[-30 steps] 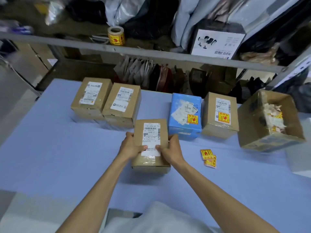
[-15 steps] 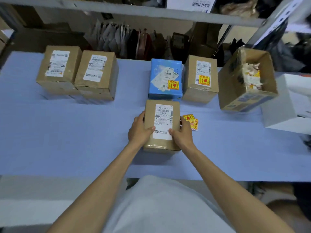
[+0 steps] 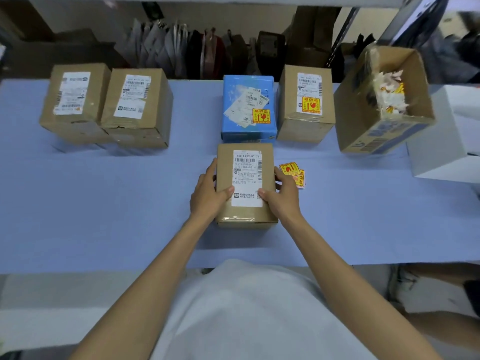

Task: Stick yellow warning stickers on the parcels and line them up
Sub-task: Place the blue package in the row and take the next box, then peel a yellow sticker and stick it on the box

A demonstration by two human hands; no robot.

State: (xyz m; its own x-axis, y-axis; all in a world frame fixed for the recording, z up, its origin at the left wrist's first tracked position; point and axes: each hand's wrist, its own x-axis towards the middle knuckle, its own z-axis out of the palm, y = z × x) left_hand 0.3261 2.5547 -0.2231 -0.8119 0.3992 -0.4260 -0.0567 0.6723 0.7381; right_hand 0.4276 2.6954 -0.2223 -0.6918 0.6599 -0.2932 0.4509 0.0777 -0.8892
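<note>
Your left hand (image 3: 207, 193) and right hand (image 3: 281, 196) clasp a small cardboard parcel (image 3: 245, 183) between them, thumbs on its white label, fingers curled down its sides. It sits on the smooth blue bench (image 3: 104, 203). It looks light and stiff, with glossy tape that may slip, so hold the side walls. Just right of your right hand lie loose yellow stickers (image 3: 293, 174). Beyond your hands stand a blue parcel (image 3: 248, 107) and a brown box (image 3: 305, 105), both stickered. Farther left wait two unstickered boxes (image 3: 136, 105).

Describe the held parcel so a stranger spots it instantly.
On the light blue tabletop, look just nearer than the blue cardboard parcel. The brown cardboard parcel there is gripped by the left hand and right hand, and alone sits outside the back row.
</note>
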